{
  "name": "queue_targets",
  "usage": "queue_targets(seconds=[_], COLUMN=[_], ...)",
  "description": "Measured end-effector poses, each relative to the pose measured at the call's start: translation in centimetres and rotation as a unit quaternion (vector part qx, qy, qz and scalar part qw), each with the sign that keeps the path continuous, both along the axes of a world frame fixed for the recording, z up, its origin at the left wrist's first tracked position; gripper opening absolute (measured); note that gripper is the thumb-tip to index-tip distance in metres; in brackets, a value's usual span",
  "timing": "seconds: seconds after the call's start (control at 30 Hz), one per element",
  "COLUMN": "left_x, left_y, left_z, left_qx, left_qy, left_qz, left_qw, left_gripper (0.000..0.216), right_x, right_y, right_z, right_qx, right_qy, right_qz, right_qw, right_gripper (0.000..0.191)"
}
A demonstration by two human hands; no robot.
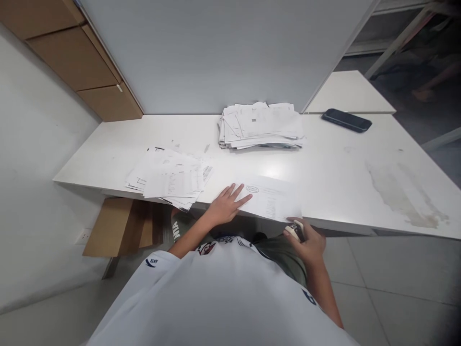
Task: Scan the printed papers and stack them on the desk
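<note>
One sheet (270,199) lies lengthwise along the desk (342,168) edge under the flat, open left hand (225,206); right hand (306,240) clasps a stapler (296,229).

Printed white sheet (272,202) lying flat, slightly skewed, oval logo up top; small stapler (296,229) right at its near corner.

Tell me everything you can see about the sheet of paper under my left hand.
The sheet is white printed paper with an oval mark near its left end and faint text too small to read. It lies flat at the near edge of the white table. The left hand rests flat on its left end. The right hand holds what looks like a small stapler at its near right corner.
</note>
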State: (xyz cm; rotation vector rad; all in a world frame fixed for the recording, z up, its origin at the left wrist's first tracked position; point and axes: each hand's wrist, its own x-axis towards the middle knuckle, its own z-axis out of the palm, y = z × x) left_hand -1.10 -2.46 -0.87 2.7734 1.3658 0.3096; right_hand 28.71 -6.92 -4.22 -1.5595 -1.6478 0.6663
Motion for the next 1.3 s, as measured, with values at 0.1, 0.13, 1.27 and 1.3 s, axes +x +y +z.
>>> queue_targets(seconds=[0.1,0.13,1.27,1.3], left_x=[0.0,0.0,-0.2,-0.3], left_y=[0.0,0.0,1.0,1.0], left_z=[0.1,0.2,-1.2,-1.3], left_qx=[-0.011,-0.014,-0.003,-0.002], left_qy=[0.003,0.004,-0.070,-0.086], left_qz=[-0.007,-0.009,0.033,0.032], left_qw=[1.000,1.000,0.997,0.996], left_gripper=[0.077,0.080,0.069,0.070], right_x=[-0.3,-0.5,-2.7,-2.9], right_y=[-0.2,-0.2,-1.2,-1.3], right_z=[0.5,0.8,-0.7,-0.6], right_qx=[0.031,0.031,-0.045,-0.046], right_qy=[0.053,0.058,0.184,0.195], right_qz=[0.002,0.008,-0.015,-0.014], right_qw=[0.998,0.998,0.982,0.980], right_gripper=[0.036,0.036,0.044,0.041])
